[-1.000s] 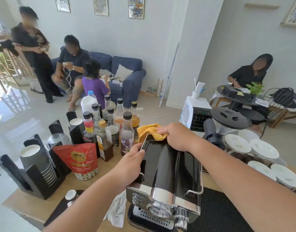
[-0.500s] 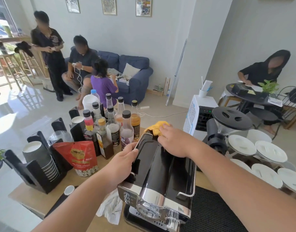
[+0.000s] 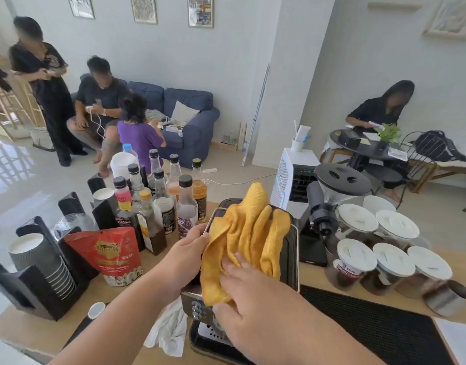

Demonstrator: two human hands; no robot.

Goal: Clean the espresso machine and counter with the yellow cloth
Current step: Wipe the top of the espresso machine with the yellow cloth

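The yellow cloth (image 3: 249,233) lies spread in folds over the top of the black and chrome espresso machine (image 3: 291,248), covering most of it. My right hand (image 3: 250,299) presses down on the near end of the cloth at the machine's front edge. On the machine's left top edge, beside the cloth, rests my left hand (image 3: 186,252), gripping the machine. The wooden counter (image 3: 316,276) runs under and around the machine. The machine's drip tray (image 3: 208,341) shows below my right hand.
Several syrup bottles (image 3: 186,209) and a red pouch (image 3: 109,255) stand left of the machine. Black cup holders (image 3: 34,262) fill the far left. A grinder (image 3: 329,204) and lidded jars (image 3: 376,262) sit right. A black mat (image 3: 379,327) and a white rag (image 3: 168,330) lie near.
My right hand has dragged the cloth from the machine's far end back to its front edge, and the cloth has spread out over the top. My left hand stays on the left edge.
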